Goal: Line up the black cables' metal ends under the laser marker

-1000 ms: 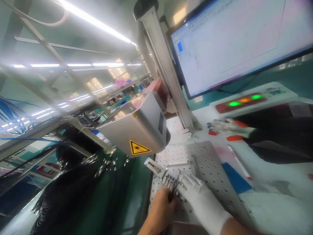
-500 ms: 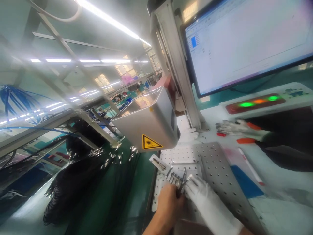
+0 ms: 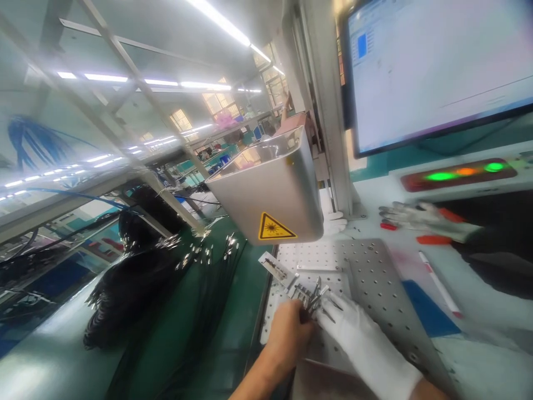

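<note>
My left hand (image 3: pixel 290 329), bare, is closed round dark cable ends beside the metal fixture (image 3: pixel 287 278), low in the middle of the view. My right hand (image 3: pixel 343 318), in a white glove, has its fingers bent around small metal connectors (image 3: pixel 317 294) at the fixture's near end. Both hands are close together over the perforated metal plate (image 3: pixel 366 278). Which connectors each hand grips is partly hidden by the fingers.
A grey machine head with a yellow warning label (image 3: pixel 272 194) hangs over the plate. Bundles of black cables (image 3: pixel 120 300) lie on the left. A monitor (image 3: pixel 437 72), gloves (image 3: pixel 412 216) and a pen (image 3: pixel 440 284) are at the right.
The view has shifted, so the machine and monitor appear further right. More metal connectors now show between my hands, and my right fingers have shifted around them.
</note>
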Demonstrator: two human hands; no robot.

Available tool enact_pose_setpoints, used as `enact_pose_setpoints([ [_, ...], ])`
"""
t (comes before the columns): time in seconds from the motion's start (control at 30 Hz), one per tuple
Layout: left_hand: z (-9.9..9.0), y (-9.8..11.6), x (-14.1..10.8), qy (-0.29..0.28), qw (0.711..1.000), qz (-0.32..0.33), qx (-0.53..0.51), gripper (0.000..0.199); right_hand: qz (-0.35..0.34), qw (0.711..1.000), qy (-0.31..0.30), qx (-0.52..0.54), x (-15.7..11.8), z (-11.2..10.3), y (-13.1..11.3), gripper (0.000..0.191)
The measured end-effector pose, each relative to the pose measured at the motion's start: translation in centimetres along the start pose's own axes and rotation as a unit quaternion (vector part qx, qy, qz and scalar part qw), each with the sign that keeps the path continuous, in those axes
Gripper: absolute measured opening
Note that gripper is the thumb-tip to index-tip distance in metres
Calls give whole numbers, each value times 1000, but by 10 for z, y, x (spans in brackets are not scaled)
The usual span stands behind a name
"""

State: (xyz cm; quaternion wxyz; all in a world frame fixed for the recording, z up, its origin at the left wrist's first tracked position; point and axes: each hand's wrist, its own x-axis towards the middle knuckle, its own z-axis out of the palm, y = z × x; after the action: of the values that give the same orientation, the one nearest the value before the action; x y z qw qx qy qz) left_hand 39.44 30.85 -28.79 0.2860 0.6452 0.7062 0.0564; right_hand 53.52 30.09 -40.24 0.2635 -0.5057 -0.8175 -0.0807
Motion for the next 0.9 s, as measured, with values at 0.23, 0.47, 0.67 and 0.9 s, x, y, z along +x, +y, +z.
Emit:
enact_pose_setpoints([
  [0.23,-2,-2,6,-38,998,34,-43,21,108,991,-83,14,0,22,3,29],
  [0.47,-5,-14,6,12,998,47,-37,15,2,998,-40,-49,-17,8,-7,56],
  [0.67,-4,-17,1,-14,999,29,-17,28,-15,996,-89,11,-14,26,10,52],
  [0.9,-4,-17,6,-37,998,23,-49,29,15,996,-88,30,-11,29,13,44],
])
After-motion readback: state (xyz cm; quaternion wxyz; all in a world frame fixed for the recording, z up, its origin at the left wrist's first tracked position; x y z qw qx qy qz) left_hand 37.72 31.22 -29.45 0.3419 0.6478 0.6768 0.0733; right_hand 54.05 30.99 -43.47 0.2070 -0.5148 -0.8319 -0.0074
